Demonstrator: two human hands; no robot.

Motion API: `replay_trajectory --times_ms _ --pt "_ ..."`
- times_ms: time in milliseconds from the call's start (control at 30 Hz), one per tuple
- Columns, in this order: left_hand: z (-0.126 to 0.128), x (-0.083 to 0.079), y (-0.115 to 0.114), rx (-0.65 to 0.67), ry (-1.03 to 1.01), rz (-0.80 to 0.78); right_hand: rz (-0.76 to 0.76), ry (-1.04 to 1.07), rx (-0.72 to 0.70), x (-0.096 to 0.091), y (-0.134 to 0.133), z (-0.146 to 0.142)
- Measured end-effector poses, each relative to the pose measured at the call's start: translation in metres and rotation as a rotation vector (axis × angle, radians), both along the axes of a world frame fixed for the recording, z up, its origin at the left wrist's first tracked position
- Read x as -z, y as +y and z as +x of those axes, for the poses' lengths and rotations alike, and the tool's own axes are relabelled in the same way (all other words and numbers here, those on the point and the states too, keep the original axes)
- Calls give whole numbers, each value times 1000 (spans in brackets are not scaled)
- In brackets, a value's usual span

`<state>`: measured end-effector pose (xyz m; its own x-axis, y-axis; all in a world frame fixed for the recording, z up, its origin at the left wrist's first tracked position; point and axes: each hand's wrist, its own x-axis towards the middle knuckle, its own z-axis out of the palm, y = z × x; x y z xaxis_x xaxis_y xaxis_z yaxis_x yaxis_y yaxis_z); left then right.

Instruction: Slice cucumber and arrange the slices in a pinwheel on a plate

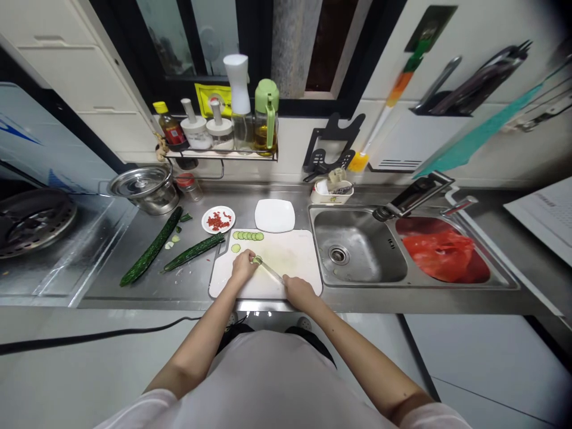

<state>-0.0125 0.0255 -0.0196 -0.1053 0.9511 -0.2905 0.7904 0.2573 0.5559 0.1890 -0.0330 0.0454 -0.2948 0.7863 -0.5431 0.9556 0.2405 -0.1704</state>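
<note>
While left hand (243, 266) pinches the cucumber stub (257, 260) mid cutting board (297, 256), by the bench (134, 292) front edge, right hand (300, 292) clenches the knife (271, 272); stub looks slick, firm: pin its uncut end.

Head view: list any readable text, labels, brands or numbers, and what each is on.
No text here can be read as words.
Yellow sticker on the window: print too blurred.
Sauce bottle label: too small.
Sheet of paper at far right: lines of print, too small.
Blue mark on the panel at far left: shape only, no legible letters.
Knife, cucumber piece, cutting board: no markings visible.
</note>
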Motion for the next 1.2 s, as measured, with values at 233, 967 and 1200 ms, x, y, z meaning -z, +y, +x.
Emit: replay_trajectory --times_ms 233,967,1200 --pt "-1 3 1 8 -2 15 -6 -7 -1 1 -2 1" --pt "-6 8 11 61 21 -7 -17 -12 12 3 -1 -3" --pt "-6 7 11 61 9 -5 3 -9 5 2 -1 -3"
